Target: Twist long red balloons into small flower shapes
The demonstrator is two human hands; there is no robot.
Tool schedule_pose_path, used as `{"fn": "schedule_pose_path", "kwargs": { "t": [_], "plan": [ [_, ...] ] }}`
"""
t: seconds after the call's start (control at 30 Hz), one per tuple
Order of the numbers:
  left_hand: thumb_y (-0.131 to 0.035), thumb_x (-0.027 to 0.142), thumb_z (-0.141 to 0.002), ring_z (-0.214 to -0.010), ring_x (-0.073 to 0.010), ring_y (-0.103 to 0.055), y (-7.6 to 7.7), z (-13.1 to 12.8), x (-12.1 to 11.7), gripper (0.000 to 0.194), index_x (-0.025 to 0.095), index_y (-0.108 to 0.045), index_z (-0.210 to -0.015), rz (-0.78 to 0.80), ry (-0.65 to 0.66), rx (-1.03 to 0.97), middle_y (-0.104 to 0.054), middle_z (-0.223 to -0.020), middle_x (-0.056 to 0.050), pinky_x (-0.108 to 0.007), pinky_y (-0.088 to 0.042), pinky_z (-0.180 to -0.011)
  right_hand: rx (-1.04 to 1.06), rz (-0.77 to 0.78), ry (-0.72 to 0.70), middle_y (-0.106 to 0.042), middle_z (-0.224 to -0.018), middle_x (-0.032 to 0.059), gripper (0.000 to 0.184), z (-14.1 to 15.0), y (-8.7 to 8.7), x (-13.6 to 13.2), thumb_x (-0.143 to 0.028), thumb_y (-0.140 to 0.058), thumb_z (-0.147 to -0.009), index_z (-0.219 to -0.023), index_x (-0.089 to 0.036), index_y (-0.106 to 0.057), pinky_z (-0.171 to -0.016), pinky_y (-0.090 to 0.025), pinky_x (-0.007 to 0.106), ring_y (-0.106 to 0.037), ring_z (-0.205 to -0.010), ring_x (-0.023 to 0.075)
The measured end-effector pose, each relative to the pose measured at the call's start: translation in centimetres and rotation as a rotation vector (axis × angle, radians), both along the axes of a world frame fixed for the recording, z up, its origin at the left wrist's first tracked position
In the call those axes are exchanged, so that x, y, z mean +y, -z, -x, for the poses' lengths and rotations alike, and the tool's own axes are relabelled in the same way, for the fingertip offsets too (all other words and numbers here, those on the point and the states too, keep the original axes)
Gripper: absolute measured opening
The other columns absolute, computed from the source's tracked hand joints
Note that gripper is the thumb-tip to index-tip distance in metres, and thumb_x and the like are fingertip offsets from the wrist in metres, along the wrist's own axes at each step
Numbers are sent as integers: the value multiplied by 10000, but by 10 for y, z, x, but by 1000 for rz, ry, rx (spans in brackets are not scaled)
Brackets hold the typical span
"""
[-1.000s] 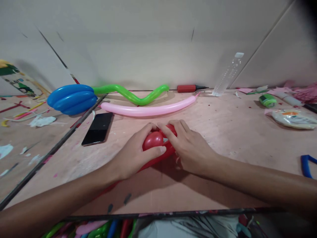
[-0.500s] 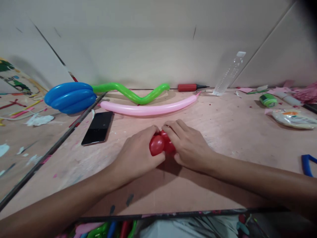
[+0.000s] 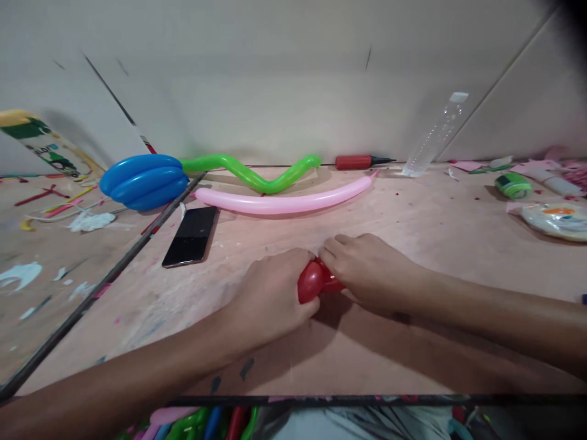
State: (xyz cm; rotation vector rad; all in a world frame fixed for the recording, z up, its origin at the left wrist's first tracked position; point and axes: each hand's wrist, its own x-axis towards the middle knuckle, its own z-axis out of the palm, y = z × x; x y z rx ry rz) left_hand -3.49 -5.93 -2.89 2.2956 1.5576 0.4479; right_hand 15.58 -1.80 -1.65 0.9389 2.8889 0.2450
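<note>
Between my two hands is a red balloon (image 3: 310, 282), bunched into short rounded bubbles just above the table. My left hand (image 3: 275, 290) wraps round its left bubble, thumb below and fingers over the top. From the other side my right hand (image 3: 367, 269) is closed on the right part, with fingertips meeting the left ones at the top. Both hands hide much of the balloon, so its full shape cannot be made out. Beyond them lie a long pink balloon (image 3: 288, 205), a bent green balloon (image 3: 257, 179) and a bundle of blue balloons (image 3: 144, 182).
A phone (image 3: 190, 237) lies left of my hands. Along the wall are a red hand pump (image 3: 353, 162) and a clear plastic bottle (image 3: 431, 140). At the right sit a green roll (image 3: 513, 186) and a plastic packet (image 3: 557, 221). The table's front edge (image 3: 293, 400) is close.
My view has shifted slightly left, so the table things appear farther right. Both hands keep hold of the red balloon, now lower and farther right in view; my right fingers cover more of it.
</note>
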Motion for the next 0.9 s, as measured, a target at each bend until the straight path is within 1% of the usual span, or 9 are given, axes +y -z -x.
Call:
{"fn": "schedule_pose_path", "kwargs": {
  "t": [0.17, 0.23, 0.3, 0.47, 0.57, 0.63, 0.73, 0.8, 0.9],
  "plan": [
    [-608, 261, -842, -870, -268, -673, 7, -4, -13, 139, 219, -627, -974, -100, 166, 57, -734, -1017, -52, -364, -456, -682, -83, 233, 10, -707, -716, 77, 62, -3, -22, 3, -191, -655, -740, -749, -170, -713, -552, -330, 325, -592, -594, 204],
    [-600, 267, -875, -932, -292, -679, 11, -5, -19, 177, 214, -621, -1043, -153, 239, 79, -728, -1069, -63, -390, -490, -694, -75, 382, -29, -652, -622, 48, 100, -3, -31, 8, -212, -631, -732, -641, -183, -658, -514, -299, 313, -529, -535, 170],
    [-589, 248, -892, -928, -299, -681, 15, -6, -23, 176, 204, -611, -1060, -212, 287, 103, -722, -1068, -73, -400, -509, -666, -75, 662, -32, -630, -608, 19, 117, -1, -36, 17, -252, -632, -738, -641, -186, -637, -497, -337, 291, -530, -534, 155],
    [-582, 186, -896, -883, -278, -691, 18, -6, -27, 175, 180, -589, -1070, -379, 361, 83, -723, -1034, -96, -384, -547, -637, -241, 1487, 199, -646, -598, -14, 187, 10, -28, 47, -341, -696, -727, -808, -175, -670, -508, -510, 310, -621, -504, 188],
    [-563, 193, -917, -902, -282, -696, 16, -6, -26, 171, 165, -590, -1084, -402, 357, 92, -728, -1053, -105, -403, -576, -671, -300, 1762, 194, -713, -672, 13, 246, 12, -19, 62, -344, -701, -765, -927, -159, -709, -564, -547, 317, -683, -559, 200],
    [-564, 190, -913, -916, -290, -697, 15, -5, -25, 193, 162, -595, -1101, -383, 344, 111, -729, -1080, -110, -407, -576, -665, -251, 1753, 157, -740, -739, 24, 232, 10, -14, 69, -304, -700, -768, -943, -157, -738, -602, -553, 305, -713, -653, 202],
    [-562, 182, -911, -933, -297, -697, 14, -4, -22, 216, 169, -604, -1123, -358, 319, 122, -729, -1110, -115, -402, -557, -658, -87, 1573, 85, -737, -804, 13, 266, 5, -12, 75, -307, -752, -734, -953, -156, -772, -649, -545, 288, -700, -784, 205],
    [-551, 184, -914, -907, -293, -694, 14, -3, -19, 196, 174, -617, -1099, -342, 297, 112, -732, -1067, -108, -394, -536, -660, 12, 1429, 61, -713, -799, -3, 289, 2, -14, 76, -335, -783, -714, -934, -147, -780, -674, -520, 272, -667, -806, 192],
    [-583, 227, -901, -857, -274, -689, 11, -1, -12, 137, 186, -636, -1020, -252, 242, 64, -734, -994, -87, -376, -510, -675, 79, 1337, 29, -699, -820, -9, 281, -1, -24, 71, -358, -760, -743, -920, -139, -773, -720, -490, 268, -637, -811, 173]
  ]
}}
